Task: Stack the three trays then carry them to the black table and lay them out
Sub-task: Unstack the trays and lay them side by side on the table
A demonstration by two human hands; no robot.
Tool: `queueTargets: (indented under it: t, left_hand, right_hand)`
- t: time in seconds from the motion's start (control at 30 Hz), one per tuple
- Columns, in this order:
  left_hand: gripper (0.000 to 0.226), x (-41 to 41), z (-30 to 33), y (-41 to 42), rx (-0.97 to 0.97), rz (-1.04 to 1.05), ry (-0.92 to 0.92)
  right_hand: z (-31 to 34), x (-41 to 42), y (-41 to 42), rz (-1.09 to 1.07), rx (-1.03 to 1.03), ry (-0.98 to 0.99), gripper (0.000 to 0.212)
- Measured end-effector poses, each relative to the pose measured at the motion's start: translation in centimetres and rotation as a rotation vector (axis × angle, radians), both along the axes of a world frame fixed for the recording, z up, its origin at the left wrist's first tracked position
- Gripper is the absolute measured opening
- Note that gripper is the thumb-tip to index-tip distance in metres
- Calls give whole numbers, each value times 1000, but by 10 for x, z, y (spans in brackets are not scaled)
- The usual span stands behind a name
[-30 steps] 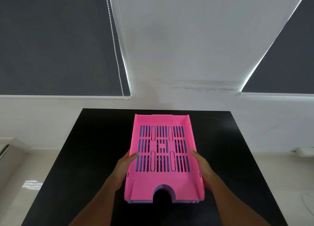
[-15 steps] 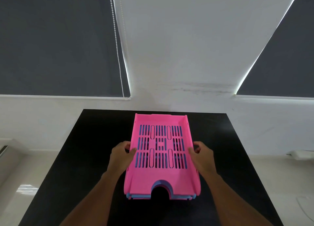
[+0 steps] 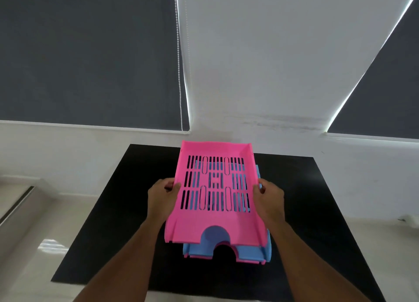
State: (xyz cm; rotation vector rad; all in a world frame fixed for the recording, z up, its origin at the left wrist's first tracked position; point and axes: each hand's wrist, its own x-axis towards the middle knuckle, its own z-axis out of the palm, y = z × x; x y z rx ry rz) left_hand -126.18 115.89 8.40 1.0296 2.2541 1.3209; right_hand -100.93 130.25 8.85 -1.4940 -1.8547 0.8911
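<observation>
A pink slotted tray (image 3: 192,226) hangs above the black table (image 3: 317,211), lifted off the stack and shifted a little left. My left hand (image 3: 162,197) grips its left wall and my right hand (image 3: 269,199) grips its right wall. Below it a blue tray (image 3: 249,253) rests on the table, and the pink edge of a third tray (image 3: 251,262) shows under the blue one. Most of the two lower trays is hidden by the raised pink tray.
The black table stands against a white wall (image 3: 249,74) with dark roller blinds (image 3: 90,52) at left and right. A bead cord (image 3: 179,63) hangs beside the left blind. Pale floor (image 3: 27,245) lies to the left of the table.
Both hands moved from the stack's sides onto the top pink tray's walls and raised it. The blue tray underneath has come into sight.
</observation>
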Motion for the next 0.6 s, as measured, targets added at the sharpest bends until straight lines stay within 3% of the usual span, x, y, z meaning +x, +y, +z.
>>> queueTargets:
  t: [0.23, 0.33, 0.43, 0.6]
  left_hand:
    - [19, -57, 16, -50, -31, 135, 105]
    - [23, -82, 15, -77, -87, 178, 136]
    - [25, -105, 12, -100, -120, 216, 171]
    - [27, -141, -7, -127, -208, 284, 231]
  right_hand:
    - [9, -78, -30, 114, 71, 33, 33]
    - [8, -112, -47, 184, 71, 17, 18]
    - [3, -139, -67, 214, 40, -4, 22]
    - [-14, -174, -96, 277, -25, -55, 11]
